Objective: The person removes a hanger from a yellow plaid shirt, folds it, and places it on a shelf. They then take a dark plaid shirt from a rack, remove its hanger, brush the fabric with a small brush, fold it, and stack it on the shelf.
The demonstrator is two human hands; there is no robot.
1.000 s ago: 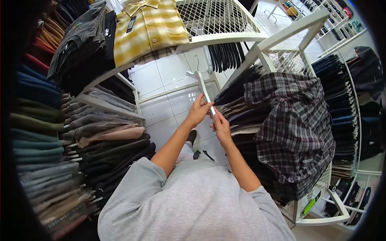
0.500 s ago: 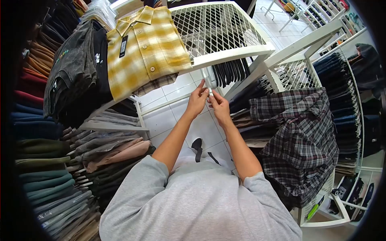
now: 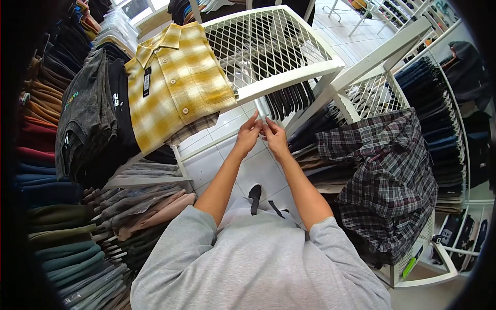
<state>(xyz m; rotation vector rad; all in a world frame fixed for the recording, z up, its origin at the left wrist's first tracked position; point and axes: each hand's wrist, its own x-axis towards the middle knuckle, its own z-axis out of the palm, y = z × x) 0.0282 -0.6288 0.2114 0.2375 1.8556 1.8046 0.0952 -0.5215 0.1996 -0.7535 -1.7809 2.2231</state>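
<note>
Below the front edge of the mesh shelf (image 3: 289, 75), one white hanger (image 3: 262, 107) is pinched by the fingertips of the left hand (image 3: 249, 136) and the right hand (image 3: 275, 136). Just beside it, under the same mesh shelf, black hangers (image 3: 289, 101) are hung.

no readable text or labels

Ahead of us stands a shelf (image 3: 292, 81), with a shirt (image 3: 178, 82) on its left part. Left of that shirt we see a stack of clothes (image 3: 88, 121). Hangers (image 3: 294, 101) hang under the shelf. On our right, another shirt (image 3: 387, 181) lies over a rack (image 3: 447, 258); hanging garments (image 3: 147, 204) line our left.
</note>
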